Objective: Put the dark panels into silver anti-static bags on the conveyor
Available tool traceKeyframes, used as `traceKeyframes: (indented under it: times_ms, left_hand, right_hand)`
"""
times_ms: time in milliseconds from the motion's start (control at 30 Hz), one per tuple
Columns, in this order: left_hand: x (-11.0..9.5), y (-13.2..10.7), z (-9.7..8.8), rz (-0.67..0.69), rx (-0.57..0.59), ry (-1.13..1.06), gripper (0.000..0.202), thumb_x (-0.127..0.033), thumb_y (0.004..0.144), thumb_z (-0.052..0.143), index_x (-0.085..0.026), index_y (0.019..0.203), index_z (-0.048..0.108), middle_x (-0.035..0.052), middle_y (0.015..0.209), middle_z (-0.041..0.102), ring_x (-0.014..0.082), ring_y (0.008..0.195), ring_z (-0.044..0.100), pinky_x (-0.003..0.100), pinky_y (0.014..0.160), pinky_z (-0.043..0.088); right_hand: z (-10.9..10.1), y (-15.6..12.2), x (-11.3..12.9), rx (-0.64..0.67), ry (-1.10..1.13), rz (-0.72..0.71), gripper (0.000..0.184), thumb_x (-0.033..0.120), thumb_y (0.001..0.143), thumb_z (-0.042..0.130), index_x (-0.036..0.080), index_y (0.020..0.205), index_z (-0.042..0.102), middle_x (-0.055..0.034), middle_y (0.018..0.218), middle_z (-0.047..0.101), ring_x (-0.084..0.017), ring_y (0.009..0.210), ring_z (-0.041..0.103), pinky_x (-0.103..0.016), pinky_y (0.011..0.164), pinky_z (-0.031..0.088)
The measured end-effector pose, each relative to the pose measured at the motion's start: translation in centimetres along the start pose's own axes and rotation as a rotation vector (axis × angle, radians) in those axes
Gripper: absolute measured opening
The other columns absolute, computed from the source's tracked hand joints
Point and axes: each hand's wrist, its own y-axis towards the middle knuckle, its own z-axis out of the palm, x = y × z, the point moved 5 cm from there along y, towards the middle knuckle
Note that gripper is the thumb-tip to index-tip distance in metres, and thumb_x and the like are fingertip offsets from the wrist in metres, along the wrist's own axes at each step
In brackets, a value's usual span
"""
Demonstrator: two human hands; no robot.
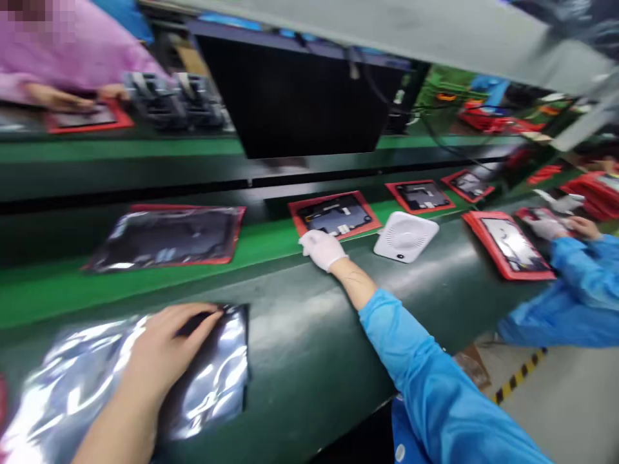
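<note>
My left hand (167, 345), bare, reaches over shiny silver antistatic bags (217, 374) on the near bench. Its thumb and fingertips meet at the upper edge of a bag. My right hand (323, 249), in a white glove, is closed on the near-left corner of a red foam sheet (372, 222). On that sheet lies a dark tablet-like panel (333, 214) with small white labels. The fingertips are partly hidden by the glove. Left of it, a bagged dark panel (169, 235) rests on another red sheet.
A white square fan-like device (406, 236) stands right of my right hand. More panels on red sheets (423, 195) line the green strip. A black monitor (304, 96) hangs above. Co-workers' hands (549, 225) work at right and upper left, near a red stack (512, 245).
</note>
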Motion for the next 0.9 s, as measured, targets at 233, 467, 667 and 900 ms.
traceKeyframes:
  times_ms: [233,467,667,900]
  left_hand:
    - [1.7,-0.8,0.8,0.005,0.045,-0.016,0.031,-0.048,0.102,0.061,-0.026,0.091,0.08,0.0052,0.095,0.081,0.0253,0.093,0.073,0.042,0.095,0.058]
    - [2.0,-0.9,0.3,-0.078,0.071,0.008,0.037,-0.037,0.107,0.049,-0.024,0.112,0.082,0.0083,0.114,0.081,0.027,0.111,0.07,0.045,0.107,0.053]
    - [2.3,-1.0,0.5,-0.153,0.032,-0.086,0.044,-0.039,0.111,0.039,-0.021,0.122,0.078,0.0084,0.122,0.079,0.0262,0.117,0.068,0.044,0.112,0.051]
    - [3.0,-1.3,0.6,-0.313,-0.012,-0.302,0.043,-0.043,0.111,0.038,-0.021,0.124,0.072,0.0053,0.111,0.078,0.0223,0.106,0.072,0.038,0.106,0.056]
  right_hand:
    - [0.2,0.4,-1.0,-0.04,-0.024,-0.05,0.023,0.029,0.104,0.054,0.024,0.093,0.074,0.0018,0.08,0.077,-0.018,0.088,0.071,-0.027,0.09,0.049]
    - [0.2,0.6,-2.1,-0.075,-0.017,-0.106,0.033,0.047,0.101,0.05,0.023,0.093,0.07,-0.0026,0.079,0.077,-0.02,0.074,0.069,-0.033,0.085,0.053]
    - [-0.2,0.3,-1.5,-0.08,-0.075,-0.132,0.045,0.059,0.101,0.047,0.022,0.094,0.071,-0.0027,0.076,0.076,-0.017,0.06,0.063,-0.036,0.085,0.052]
    - [-0.1,0.3,-1.8,-0.086,-0.081,-0.158,0.052,0.065,0.102,0.041,0.021,0.098,0.069,-0.0037,0.078,0.077,-0.016,0.056,0.06,-0.033,0.072,0.05]
